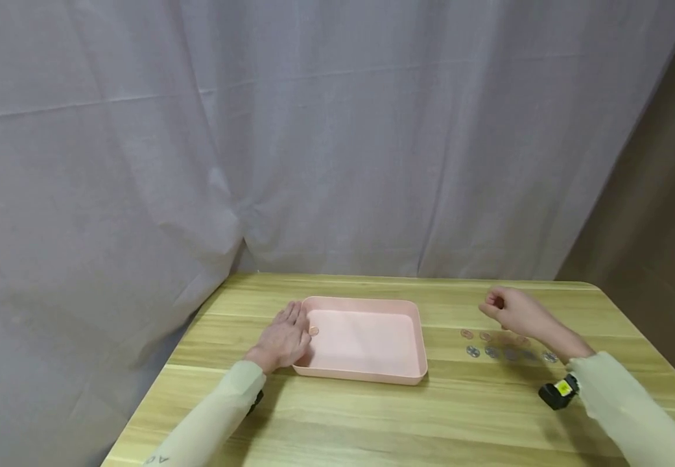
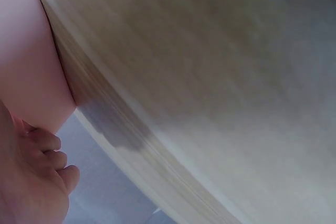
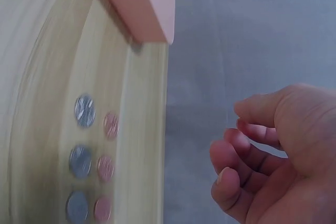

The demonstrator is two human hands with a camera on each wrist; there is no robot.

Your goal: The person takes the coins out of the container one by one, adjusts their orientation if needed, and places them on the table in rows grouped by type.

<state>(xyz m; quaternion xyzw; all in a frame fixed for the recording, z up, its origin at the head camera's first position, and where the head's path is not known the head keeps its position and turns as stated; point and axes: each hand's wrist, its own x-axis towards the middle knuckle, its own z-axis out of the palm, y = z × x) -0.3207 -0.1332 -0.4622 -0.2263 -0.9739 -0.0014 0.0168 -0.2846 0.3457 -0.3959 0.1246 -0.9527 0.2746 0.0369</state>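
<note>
A pink tray (image 1: 366, 376) sits on the wooden table, with one copper-coloured coin (image 1: 314, 331) inside near its left wall. My left hand (image 1: 281, 337) rests against that wall with its fingers fairly straight; the left wrist view shows part of this hand (image 2: 37, 177) beside the tray (image 2: 31, 72). Raised above the right side of the table, my right hand (image 1: 515, 312) has loosely curled fingers, thumb and forefinger close together. No coin shows between them. Beneath it lie two rows of coins, copper-coloured (image 1: 467, 334) behind and silver-coloured (image 1: 473, 351) in front; the wrist hides some.
The wooden table (image 1: 337, 421) carries the tray and coins. A grey curtain (image 1: 337, 143) hangs behind its far edge and down the left. Between tray and coins runs a strip of bare wood. A darker brown drape (image 1: 658, 259) hangs at the right.
</note>
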